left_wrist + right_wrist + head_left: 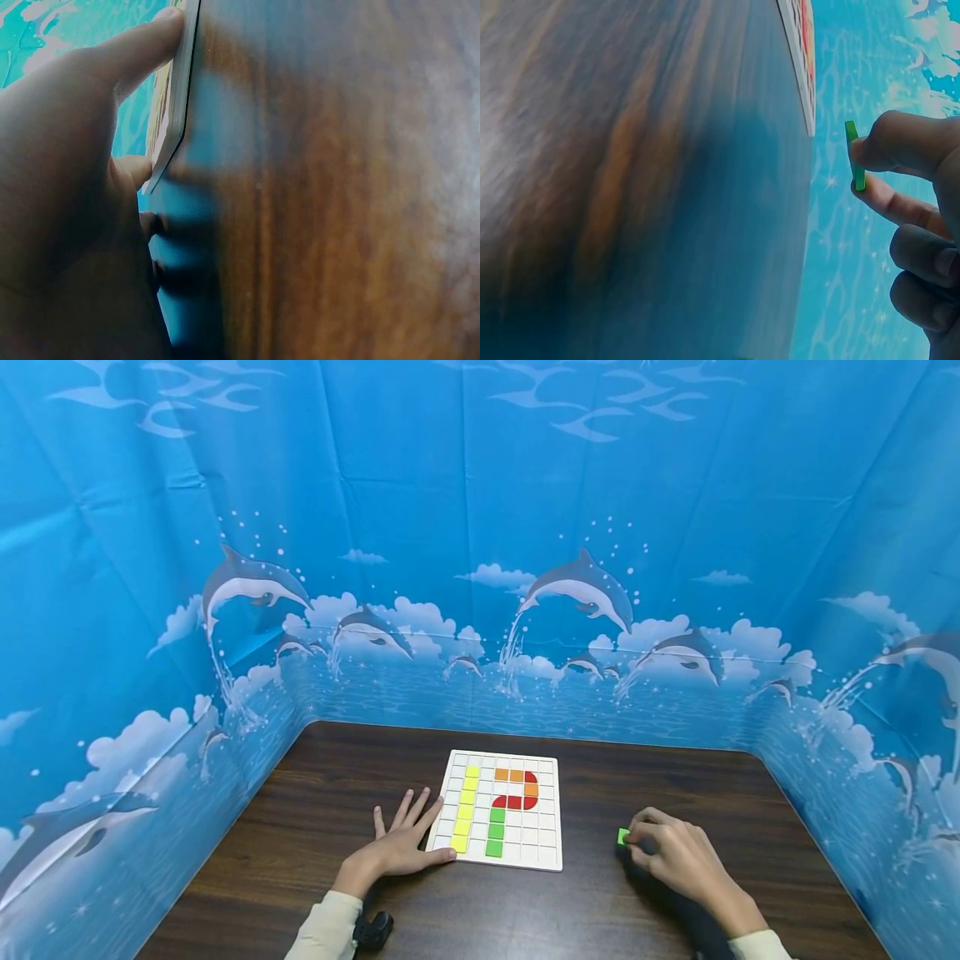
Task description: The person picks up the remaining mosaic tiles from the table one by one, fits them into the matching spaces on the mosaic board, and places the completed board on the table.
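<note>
A white grid board [522,852] lies on the table, with a column of yellow square tiles [466,810] near its left side. Further right on it, orange tiles [513,775], red tiles [513,802] and green tiles [496,833] form a curved shape. My left hand [401,847] rests with spread fingers at the board's left edge, its thumb touching the lower left corner. To the right of the board, my right hand [675,852] pinches a green tile [856,156] between thumb and index finger, held above the table; its other fingers are curled.
The dark wooden table [585,910] reaches back to a blue curtain [405,527] printed with dolphins, which encloses the back and both sides. A black strap device [372,931] sits at my left wrist.
</note>
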Action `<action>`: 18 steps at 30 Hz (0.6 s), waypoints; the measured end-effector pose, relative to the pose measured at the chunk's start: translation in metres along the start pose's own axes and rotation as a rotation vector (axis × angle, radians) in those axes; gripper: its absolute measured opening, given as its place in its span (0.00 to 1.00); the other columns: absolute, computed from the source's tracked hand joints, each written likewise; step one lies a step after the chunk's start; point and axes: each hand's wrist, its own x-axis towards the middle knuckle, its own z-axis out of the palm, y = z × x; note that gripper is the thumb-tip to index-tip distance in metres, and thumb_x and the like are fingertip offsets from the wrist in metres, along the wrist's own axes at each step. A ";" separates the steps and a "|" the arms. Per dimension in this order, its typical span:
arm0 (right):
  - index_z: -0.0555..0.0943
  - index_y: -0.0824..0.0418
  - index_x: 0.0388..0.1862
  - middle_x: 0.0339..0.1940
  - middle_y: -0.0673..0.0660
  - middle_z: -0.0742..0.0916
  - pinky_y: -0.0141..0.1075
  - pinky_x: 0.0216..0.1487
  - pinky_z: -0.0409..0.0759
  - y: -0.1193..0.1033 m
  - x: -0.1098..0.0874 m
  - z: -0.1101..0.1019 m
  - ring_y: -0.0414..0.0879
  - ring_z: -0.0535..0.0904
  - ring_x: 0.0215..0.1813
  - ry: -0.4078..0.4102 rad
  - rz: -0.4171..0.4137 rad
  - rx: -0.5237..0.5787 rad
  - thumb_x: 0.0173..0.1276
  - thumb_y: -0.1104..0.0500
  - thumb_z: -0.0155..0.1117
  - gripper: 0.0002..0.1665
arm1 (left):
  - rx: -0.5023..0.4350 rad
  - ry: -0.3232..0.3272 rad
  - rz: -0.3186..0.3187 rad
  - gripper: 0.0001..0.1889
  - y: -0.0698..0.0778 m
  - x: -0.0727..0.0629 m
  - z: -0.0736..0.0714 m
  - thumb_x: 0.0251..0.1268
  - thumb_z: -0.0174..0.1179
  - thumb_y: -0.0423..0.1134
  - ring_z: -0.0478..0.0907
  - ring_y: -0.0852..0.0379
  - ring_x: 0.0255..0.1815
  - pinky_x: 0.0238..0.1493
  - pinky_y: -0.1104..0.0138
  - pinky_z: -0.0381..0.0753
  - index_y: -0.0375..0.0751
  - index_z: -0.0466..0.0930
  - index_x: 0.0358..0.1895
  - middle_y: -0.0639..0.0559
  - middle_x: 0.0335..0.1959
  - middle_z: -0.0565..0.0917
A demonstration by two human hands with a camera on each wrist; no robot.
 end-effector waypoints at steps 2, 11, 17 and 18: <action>0.92 0.44 0.32 0.42 0.40 0.88 0.27 0.20 0.59 -0.002 0.003 0.001 0.26 0.61 0.21 0.004 -0.015 0.005 0.58 0.61 0.84 0.11 | 0.003 -0.002 -0.002 0.57 0.000 0.001 0.000 0.63 0.57 0.81 0.29 0.36 0.91 0.72 0.21 0.16 0.60 0.48 0.89 0.46 0.91 0.40; 0.92 0.45 0.32 0.41 0.43 0.89 0.26 0.20 0.59 -0.012 0.015 0.007 0.24 0.63 0.22 0.029 -0.089 0.014 0.59 0.61 0.82 0.09 | 0.017 0.001 -0.003 0.57 0.001 0.002 0.000 0.63 0.56 0.82 0.29 0.36 0.91 0.72 0.21 0.16 0.59 0.48 0.89 0.45 0.91 0.41; 0.93 0.46 0.32 0.42 0.44 0.89 0.25 0.20 0.61 -0.023 0.023 0.009 0.24 0.66 0.23 0.008 -0.096 0.030 0.60 0.60 0.82 0.07 | 0.049 0.000 -0.038 0.57 -0.001 0.004 0.002 0.63 0.58 0.80 0.31 0.39 0.92 0.75 0.23 0.18 0.59 0.49 0.89 0.48 0.91 0.42; 0.93 0.47 0.32 0.42 0.44 0.89 0.25 0.20 0.61 -0.024 0.025 0.010 0.24 0.66 0.23 0.007 -0.098 0.035 0.60 0.60 0.82 0.07 | 0.046 0.001 -0.035 0.56 -0.001 0.004 0.002 0.63 0.59 0.80 0.31 0.40 0.92 0.75 0.23 0.19 0.59 0.49 0.89 0.49 0.91 0.42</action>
